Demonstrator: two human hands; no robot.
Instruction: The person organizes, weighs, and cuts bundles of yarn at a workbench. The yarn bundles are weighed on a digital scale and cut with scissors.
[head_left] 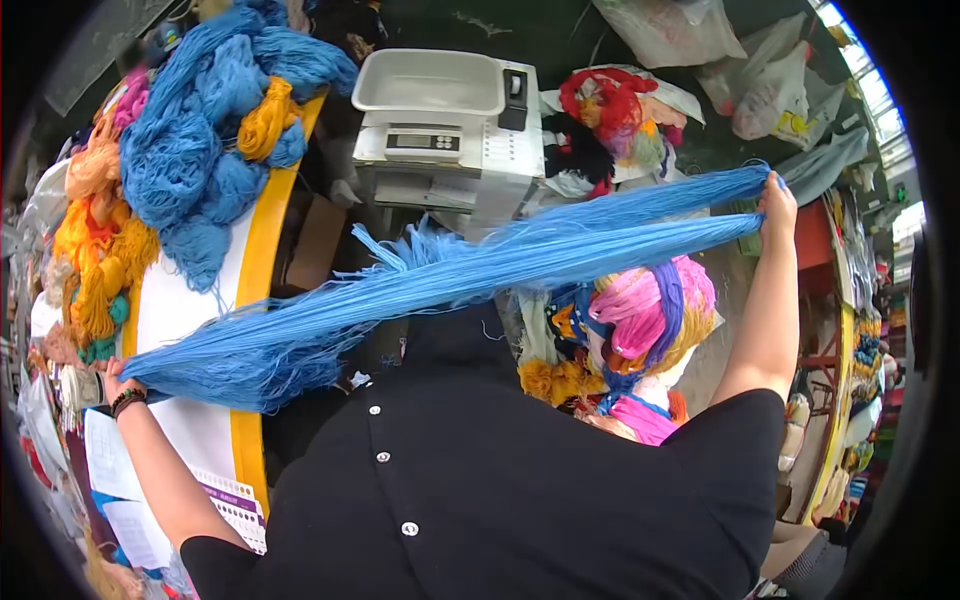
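A long skein of blue yarn (440, 285) is stretched across in front of my body, rising from lower left to upper right. At its left end my left hand (114, 380) is closed around the gathered strands, above a white and yellow tabletop. My right hand (777, 208) grips the other end, where the strands split into two bands with a gap between them. Looser strands and tufts hang from the skein near the left end and stick up near its middle.
Blue yarn (180, 140) is heaped on the white table (185, 310) at left, with orange yarn (266, 120) on it. A scale (430, 95) stands ahead. Multicoloured yarn bundles (650, 310) lie below the skein at right. Plastic bags (770, 100) lie at far right.
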